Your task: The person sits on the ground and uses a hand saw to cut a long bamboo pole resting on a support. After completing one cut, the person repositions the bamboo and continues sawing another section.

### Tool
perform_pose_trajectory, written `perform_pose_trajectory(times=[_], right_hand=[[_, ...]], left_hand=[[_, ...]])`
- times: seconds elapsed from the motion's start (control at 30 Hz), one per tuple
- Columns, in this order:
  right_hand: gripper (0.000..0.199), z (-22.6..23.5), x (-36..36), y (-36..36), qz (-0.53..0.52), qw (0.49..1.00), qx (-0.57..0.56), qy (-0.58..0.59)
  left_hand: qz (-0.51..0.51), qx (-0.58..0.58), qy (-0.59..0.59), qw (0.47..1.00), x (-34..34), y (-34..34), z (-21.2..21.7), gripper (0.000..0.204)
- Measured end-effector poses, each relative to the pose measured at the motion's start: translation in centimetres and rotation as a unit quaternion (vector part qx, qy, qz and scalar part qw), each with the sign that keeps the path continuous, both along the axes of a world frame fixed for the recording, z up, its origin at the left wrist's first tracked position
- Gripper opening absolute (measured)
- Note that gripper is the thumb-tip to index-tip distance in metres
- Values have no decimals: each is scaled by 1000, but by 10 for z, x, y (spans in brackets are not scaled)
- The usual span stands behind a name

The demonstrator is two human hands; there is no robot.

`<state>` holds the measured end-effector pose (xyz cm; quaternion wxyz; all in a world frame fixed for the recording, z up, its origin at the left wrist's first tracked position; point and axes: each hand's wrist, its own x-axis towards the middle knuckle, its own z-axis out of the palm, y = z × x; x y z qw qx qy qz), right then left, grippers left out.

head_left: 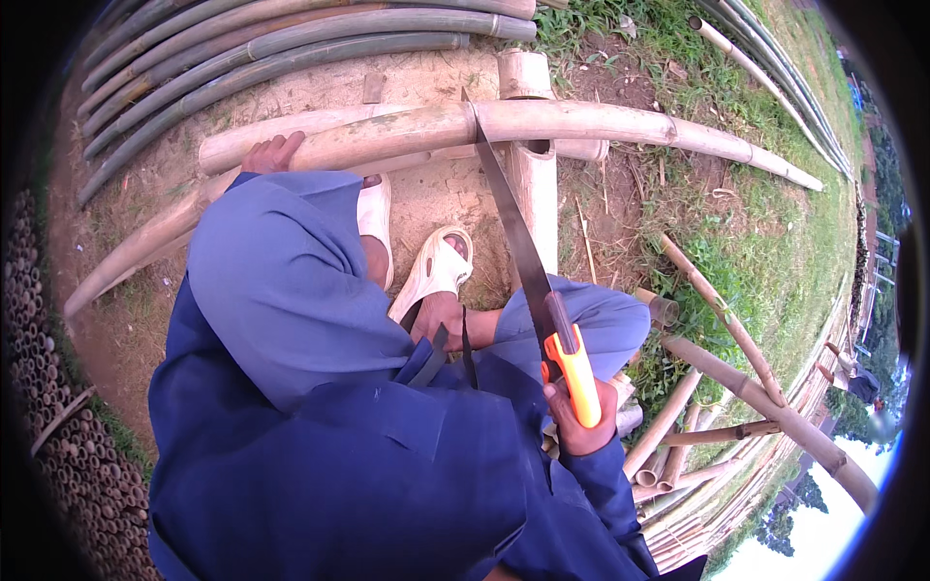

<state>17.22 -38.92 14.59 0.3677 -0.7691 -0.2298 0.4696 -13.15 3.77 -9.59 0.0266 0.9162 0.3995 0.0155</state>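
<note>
Across the bare earth in front of us lies a long, pale tan bamboo pole (504, 124), resting crosswise on a short, thick upright bamboo post (531, 174). Our right hand (579, 418) has its grip wrapped tight around the orange plastic handle (578, 373) of a hand saw, whose long dark steel blade (509, 218) runs up and away from us until its far end meets the pole just left of the post. Our left hand (273, 153) rests on top of the pole's left part, fingers curled over it in a loose hold; a blue sleeve (281, 261) covers the arm behind it. Between the hands, our foot in a cream rubber sandal (433, 271) stands on the soil, just beside the post, and a second sandal (376, 215) peeks out from under the sleeve near the pole. Beyond the pole, a bundle of greyish-green bamboo stems (291, 48) lies side by side on the ground. To our right, more tan bamboo lengths (736, 387) lie scattered over the grass (775, 232). Along the left rim we see stacked bamboo ends (48, 387).
</note>
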Motion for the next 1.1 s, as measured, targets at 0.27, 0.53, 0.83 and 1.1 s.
perform_pose_trajectory(times=[0.27,0.53,0.83,1.1], right_hand=[[17,-90,24,68,-26,994,109,14],[24,-4,-6,6,-8,997,-69,-19],[15,-51,-3,9,-5,998,60,-9],[15,-79,6,40,-12,994,102,-23]], left_hand=[[-18,2,-41,999,-2,1,10,59],[1,-2,-23,1000,6,-4,13,52],[2,-6,-38,999,4,2,12,65],[-7,8,-53,999,0,2,1,62]])
